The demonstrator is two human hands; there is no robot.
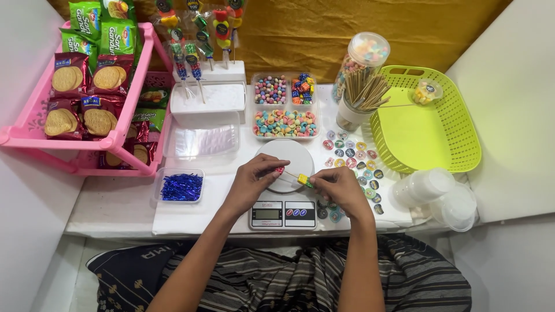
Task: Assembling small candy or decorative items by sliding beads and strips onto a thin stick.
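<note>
Skewer [292,175] thin, wooden | left hand [254,176] pinches red candy [280,170] | right hand [341,188] pinches yellow candy [303,180]

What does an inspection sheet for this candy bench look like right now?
Surface: white table, crowded.
Job's things: thin skewer with yellow candy and a red piece, over a kitchen scale.
Clutter: candy tray, round stickers, green basket, pink rack of biscuit packs.
Grips: left hand and right hand pinch the skewer.
Cables: nothing seen.
Surroundings: yellow cloth behind.
</note>
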